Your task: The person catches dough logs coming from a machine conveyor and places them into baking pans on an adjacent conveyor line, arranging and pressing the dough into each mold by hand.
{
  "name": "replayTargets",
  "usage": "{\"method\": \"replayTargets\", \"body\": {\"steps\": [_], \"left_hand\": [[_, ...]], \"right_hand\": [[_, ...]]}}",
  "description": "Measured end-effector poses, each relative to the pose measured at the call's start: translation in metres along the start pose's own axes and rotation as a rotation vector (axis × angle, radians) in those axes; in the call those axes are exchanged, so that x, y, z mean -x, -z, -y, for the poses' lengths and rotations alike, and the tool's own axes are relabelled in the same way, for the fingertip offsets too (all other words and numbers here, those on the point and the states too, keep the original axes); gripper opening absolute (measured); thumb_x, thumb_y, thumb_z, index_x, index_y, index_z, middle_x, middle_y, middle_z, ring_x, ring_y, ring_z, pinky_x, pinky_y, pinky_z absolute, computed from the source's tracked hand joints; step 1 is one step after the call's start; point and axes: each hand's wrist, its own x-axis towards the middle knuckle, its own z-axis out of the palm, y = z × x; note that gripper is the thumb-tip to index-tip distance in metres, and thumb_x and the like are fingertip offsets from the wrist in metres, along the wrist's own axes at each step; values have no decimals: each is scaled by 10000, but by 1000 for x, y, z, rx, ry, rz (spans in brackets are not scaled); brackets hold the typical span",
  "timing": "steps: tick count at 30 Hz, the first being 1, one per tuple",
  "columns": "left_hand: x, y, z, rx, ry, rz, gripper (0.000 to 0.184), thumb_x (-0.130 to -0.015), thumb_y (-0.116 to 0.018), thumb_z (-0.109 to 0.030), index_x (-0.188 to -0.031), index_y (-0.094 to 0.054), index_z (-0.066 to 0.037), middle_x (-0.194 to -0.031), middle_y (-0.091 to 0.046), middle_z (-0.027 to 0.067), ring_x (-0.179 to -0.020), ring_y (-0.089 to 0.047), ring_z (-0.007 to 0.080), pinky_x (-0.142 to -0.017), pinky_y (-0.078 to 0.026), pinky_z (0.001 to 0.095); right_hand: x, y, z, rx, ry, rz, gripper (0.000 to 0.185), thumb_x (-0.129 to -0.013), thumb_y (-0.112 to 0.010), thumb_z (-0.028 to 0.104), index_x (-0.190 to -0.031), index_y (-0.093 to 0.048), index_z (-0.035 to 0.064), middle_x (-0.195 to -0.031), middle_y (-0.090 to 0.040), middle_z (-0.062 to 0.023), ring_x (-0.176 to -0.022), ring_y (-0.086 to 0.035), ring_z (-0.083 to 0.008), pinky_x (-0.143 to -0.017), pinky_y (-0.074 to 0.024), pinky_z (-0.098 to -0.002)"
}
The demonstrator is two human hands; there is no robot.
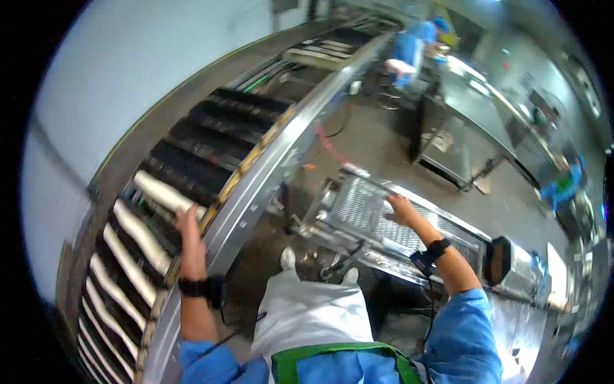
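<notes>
My left hand [188,225] is at the near end of a long pale strip that looks like dough [161,190]. Its fingers look stretched out and slightly apart, touching or just over the strip's end; blur hides the exact contact. That strip lies across a black slatted conveyor [211,137]. Several similar pale strips [141,233] lie in the slots nearer to me. Over a metal mesh belt [358,201] on my right, my right hand [401,210] hangs with fingers spread and nothing in it. Black bands are strapped on both wrists.
A metal rail [256,192] edges the conveyor beside me. More pale strips [320,51] lie at its far end. A co-worker in blue [412,51] bends by a steel table [470,105]; another person [566,179] is at far right. A red hose [329,146] runs near the floor.
</notes>
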Motion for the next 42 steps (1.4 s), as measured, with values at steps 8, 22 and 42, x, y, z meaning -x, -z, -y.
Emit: {"method": "replayTargets", "body": {"steps": [8,22,42], "left_hand": [[-18,-59,-2,-328,-28,-89,694,-684,-507,-241,-1263,-172,-61,-1222,-184,227,-1105,-275,317,-876,-279,368],[-78,-110,-11,-1283,-324,-223,522,-732,-453,-266,-1201,-311,-87,-1299,-170,141,-1204,-121,289,-957,-142,413],[-80,-119,15,-1175,-634,-350,267,-702,-440,-220,-917,-547,-101,-1157,-419,105,-1159,-259,247,-924,-174,484]], "right_hand": [[205,-35,-210,492,-766,99,467,-643,-566,164,-1090,-435,127,-1170,-346,-114,-1097,-313,-335,-838,-335,-444],[267,-87,-294,679,-898,-31,238,-745,-440,209,-966,-500,146,-991,-446,-85,-928,-424,-259,-764,-368,-400],[-13,307,49,-938,-18,-707,306,-743,-492,218,-1010,-473,69,-907,-500,-13,-815,-469,-107,-717,-372,-232]]}}
